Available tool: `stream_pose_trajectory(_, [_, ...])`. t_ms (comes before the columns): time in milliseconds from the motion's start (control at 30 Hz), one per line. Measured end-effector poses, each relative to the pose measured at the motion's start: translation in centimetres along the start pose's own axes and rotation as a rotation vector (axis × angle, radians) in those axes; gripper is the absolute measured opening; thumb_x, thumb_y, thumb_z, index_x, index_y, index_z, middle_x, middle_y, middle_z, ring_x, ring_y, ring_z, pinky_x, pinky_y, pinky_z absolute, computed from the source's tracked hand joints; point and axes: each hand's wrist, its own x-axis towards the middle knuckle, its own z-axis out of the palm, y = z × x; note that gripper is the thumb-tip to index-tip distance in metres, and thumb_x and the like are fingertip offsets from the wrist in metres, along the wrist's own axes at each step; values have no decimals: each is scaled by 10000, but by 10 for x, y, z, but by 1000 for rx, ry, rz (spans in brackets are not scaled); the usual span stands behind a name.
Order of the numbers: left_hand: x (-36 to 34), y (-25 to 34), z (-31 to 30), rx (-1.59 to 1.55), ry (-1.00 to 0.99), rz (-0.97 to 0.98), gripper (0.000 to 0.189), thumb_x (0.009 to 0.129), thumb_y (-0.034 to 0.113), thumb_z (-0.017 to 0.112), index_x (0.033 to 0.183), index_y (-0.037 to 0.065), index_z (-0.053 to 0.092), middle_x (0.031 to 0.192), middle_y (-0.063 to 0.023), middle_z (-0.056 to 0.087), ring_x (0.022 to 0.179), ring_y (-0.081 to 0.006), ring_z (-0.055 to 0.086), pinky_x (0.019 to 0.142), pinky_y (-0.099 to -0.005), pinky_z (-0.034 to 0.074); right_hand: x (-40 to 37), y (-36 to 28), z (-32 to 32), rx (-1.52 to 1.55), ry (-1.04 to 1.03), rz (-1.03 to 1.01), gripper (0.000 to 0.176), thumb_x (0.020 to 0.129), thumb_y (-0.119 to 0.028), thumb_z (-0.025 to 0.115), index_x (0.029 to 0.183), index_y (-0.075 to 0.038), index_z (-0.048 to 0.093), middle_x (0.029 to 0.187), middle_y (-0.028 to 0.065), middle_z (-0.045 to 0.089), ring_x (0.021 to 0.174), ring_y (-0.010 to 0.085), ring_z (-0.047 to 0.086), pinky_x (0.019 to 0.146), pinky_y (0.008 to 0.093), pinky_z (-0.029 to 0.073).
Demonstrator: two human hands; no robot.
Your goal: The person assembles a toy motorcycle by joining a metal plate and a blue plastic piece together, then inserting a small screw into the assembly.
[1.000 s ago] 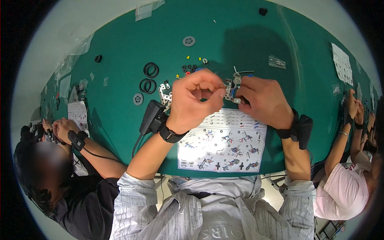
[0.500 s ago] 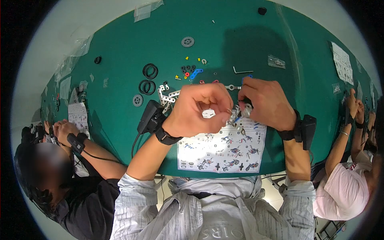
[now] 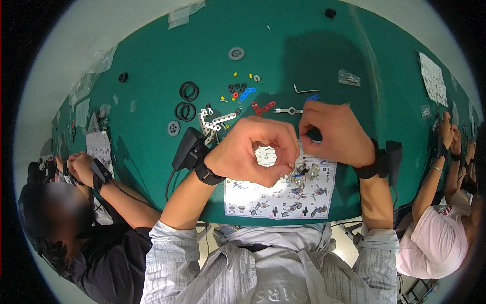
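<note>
My left hand point(image 3: 253, 151) is curled above the printed instruction sheet point(image 3: 273, 195). Its fingertips pinch a small metal and blue model assembly point(image 3: 305, 174) that hangs low over the sheet. My right hand point(image 3: 335, 134) hovers just beyond the assembly and apart from it. Its fingers are pinched together, and I cannot make out anything between them. Both wrists carry black strapped devices. A flat wrench point(image 3: 287, 110), two red strips point(image 3: 263, 107) and a blue strip point(image 3: 247, 93) lie on the green table point(image 3: 152, 61) just past my hands.
Black rubber rings point(image 3: 190, 91), grey gear wheels point(image 3: 236, 53), perforated metal strips point(image 3: 215, 121), an L-shaped hex key point(image 3: 304, 91) and a small plastic bag point(image 3: 350, 78) are spread further out. One person's hands point(image 3: 81, 164) work at the left, another person's point(image 3: 446, 136) at the right.
Both hands came toward me and down, from over the loose parts to over the sheet. The assembly dropped lower with my left hand and my right hand let go of it.
</note>
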Motion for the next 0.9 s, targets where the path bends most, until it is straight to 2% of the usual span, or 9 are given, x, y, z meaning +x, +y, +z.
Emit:
stream_pose_trajectory(133, [5,9,-2,379,-2,54,146,693,-32,746,807,21,672,845,-85,676,686,-190,653,604,-288,512,0,-12,-16,319,165,109,165,666,-5,753,772,-51,635,786,29,591,581,130,543,496,265,414])
stream_pose_trajectory(233, [5,6,1,757,67,224,182,655,3,774,805,46,679,838,-72,675,667,-212,663,590,-305,526,-2,-9,-18,495,275,50,170,679,25,746,783,-56,639,786,6,589,564,69,479,480,222,362])
stream_pose_trajectory(333, [5,7,1,1102,84,383,218,638,41,792,825,50,679,838,-76,670,684,-236,668,595,-325,538,-3,-14,-25,423,175,-64,176,672,11,757,791,-63,651,789,18,605,570,105,539,486,250,405])
stream_pose_trajectory(433, [5,5,1,1246,99,474,245,642,68,805,853,50,681,852,-69,673,682,-227,665,590,-323,535,-3,-23,-17,232,207,-140,181,668,-1,769,798,-70,663,786,38,608,601,156,603,505,275,452])
stream_pose_trajectory(467, [5,4,1,1275,98,487,247,648,71,805,861,48,681,859,-69,673,685,-226,663,590,-322,535,-3,-26,-17,171,213,-144,184,672,-11,781,804,-78,672,783,48,603,642,201,645,528,296,490])
stream_pose_trajectory(667, [4,2,-2,1388,83,518,249,673,87,804,880,36,676,878,-71,668,700,-221,657,602,-321,541,-2,-24,-10,-42,276,-183,177,684,-35,780,802,-88,659,780,34,592,626,213,633,512,328,491])
stream_pose_trajectory(900, [4,-2,-3,1420,82,513,231,700,104,794,885,32,675,877,-71,667,707,-221,658,616,-327,550,-3,-24,-9,-124,258,-182,187,673,-54,771,814,-92,653,795,35,586,637,218,628,517,343,490])
